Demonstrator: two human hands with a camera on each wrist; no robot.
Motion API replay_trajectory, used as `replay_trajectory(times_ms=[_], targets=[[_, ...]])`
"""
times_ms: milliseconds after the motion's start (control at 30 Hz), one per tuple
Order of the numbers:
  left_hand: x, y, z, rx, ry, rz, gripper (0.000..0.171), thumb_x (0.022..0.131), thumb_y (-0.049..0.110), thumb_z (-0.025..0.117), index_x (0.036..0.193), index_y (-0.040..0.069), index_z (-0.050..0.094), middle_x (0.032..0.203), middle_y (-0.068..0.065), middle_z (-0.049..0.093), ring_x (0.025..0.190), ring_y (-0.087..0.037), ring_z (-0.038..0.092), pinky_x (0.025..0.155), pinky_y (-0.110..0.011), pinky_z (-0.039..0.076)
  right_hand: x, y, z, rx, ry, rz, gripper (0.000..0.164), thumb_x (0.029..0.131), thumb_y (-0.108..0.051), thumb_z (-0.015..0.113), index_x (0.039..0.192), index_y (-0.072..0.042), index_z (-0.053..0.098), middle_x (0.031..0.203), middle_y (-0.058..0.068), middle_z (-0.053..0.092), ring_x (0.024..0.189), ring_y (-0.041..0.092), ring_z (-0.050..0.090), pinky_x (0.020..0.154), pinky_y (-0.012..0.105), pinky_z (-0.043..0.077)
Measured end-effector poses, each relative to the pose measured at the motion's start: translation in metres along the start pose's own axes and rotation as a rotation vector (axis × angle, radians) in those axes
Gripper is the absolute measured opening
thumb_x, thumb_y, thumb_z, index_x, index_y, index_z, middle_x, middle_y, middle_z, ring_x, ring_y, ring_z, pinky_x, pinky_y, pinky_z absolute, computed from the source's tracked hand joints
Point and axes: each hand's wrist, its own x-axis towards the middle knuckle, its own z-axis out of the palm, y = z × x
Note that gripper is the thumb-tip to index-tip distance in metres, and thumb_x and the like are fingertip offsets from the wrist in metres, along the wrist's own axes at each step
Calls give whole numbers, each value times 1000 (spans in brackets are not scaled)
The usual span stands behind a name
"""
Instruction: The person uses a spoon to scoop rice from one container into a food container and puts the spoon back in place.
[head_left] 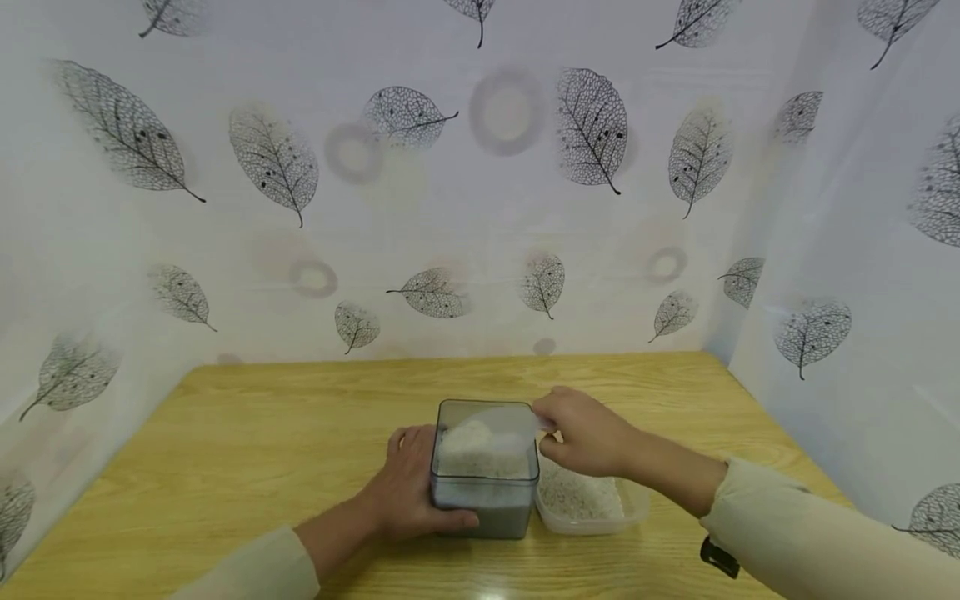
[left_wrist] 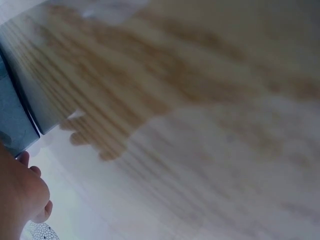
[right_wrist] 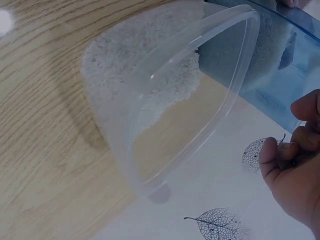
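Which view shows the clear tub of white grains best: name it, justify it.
Right wrist: the clear tub looms large, its white grains distinct. Head shows it smaller, partly hidden by the right hand. Left wrist: not discernible.

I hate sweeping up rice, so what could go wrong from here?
The right hand holds a pale utensil at the square container, so rice might spill onto the table. The open tub sits close to that hand and could be bumped. If the left hand slips, the container might shift.
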Motion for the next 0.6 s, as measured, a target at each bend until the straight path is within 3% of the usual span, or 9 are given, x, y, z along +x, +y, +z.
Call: replay_trajectory(times_ms=[300, 600], targets=[[1, 1, -1, -7, 2, 13, 107, 67, 77, 72, 143, 12, 35, 131, -1, 50, 123, -23, 43, 109, -56, 22, -1, 7, -6, 26, 119, -18, 37, 75, 0, 59, 67, -19, 29, 68, -10, 22, 65, 7, 23, 62, 24, 24], [1, 1, 0, -20, 17, 20, 105, 67, 75, 74, 143, 12, 36, 131, 0, 51, 122, -22, 44, 108, -55, 22, -6, 11, -17, 86, 177, 2, 34, 78, -1, 57, 65, -18, 30, 67, -9, 24, 63, 6, 24, 60, 23, 25]])
